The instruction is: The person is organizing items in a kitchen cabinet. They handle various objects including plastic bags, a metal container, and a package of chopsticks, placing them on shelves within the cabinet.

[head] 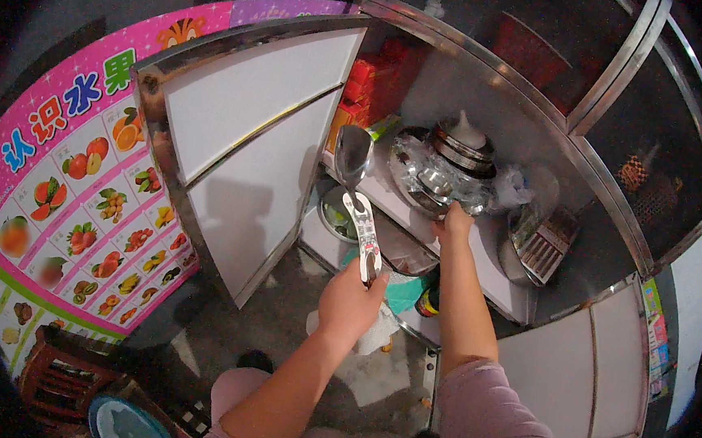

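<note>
My left hand (351, 301) grips a metal serving spoon (353, 158) by its handle, bowl end up. A white printed card (362, 232) bearing writing lies along that handle. Inside the open cabinet, my right hand (453, 223) is at the near edge of a pile of metal cookware. A small steel bowl or ladle (434, 181) lies just beyond its fingers, on clear plastic wrapping (407, 156). Whether the fingers are closed on a piece of this cookware is hard to see. Stacked metal pans or lids (466, 146) stand behind.
A white cabinet door (254, 120) stands open on the left. Red boxes (363, 88) fill the shelf's back corner. At the shelf's right is a metal basin (517, 249) beside a slotted rack (547, 245). A lidded pot (338, 212) and dark bottle (427, 302) sit lower down.
</note>
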A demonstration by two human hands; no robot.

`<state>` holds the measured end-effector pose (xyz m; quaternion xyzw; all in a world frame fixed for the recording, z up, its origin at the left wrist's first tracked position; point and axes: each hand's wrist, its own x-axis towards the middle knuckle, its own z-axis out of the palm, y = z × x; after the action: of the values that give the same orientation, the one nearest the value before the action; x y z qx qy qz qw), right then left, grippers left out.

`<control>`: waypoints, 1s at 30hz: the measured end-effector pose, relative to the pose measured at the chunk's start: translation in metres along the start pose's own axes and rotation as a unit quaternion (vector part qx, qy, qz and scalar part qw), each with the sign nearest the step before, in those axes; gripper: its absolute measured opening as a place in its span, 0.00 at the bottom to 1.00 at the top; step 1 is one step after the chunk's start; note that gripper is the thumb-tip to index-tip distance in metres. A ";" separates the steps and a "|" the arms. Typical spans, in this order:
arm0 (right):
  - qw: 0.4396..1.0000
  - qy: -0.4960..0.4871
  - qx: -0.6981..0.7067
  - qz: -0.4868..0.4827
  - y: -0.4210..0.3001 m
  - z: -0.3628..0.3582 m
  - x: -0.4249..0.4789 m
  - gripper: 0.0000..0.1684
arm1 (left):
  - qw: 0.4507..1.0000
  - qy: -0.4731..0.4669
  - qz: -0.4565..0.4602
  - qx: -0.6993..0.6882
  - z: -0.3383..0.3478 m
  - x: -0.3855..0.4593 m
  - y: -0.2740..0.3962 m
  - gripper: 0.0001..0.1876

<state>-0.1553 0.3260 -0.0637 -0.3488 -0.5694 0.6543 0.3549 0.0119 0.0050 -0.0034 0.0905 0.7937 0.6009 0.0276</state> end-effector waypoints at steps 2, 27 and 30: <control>0.999 0.006 -0.028 0.032 -0.004 0.014 -0.006 0.14 | 1.000 0.013 -0.014 -0.010 -0.006 0.000 0.001 0.16; 0.984 -0.059 -0.166 -0.024 -0.064 -0.167 -0.053 0.21 | 0.996 0.020 -0.039 -0.083 0.009 0.001 -0.006 0.14; 0.936 -0.212 -0.253 -0.124 -0.061 -0.200 -0.128 0.29 | 0.984 0.053 -0.046 -0.165 0.017 -0.002 -0.003 0.13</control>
<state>0.0856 0.3217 -0.0183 -0.2069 -0.8168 0.4983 0.2043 0.0161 0.0200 -0.0113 0.0159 0.6873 0.7256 0.0280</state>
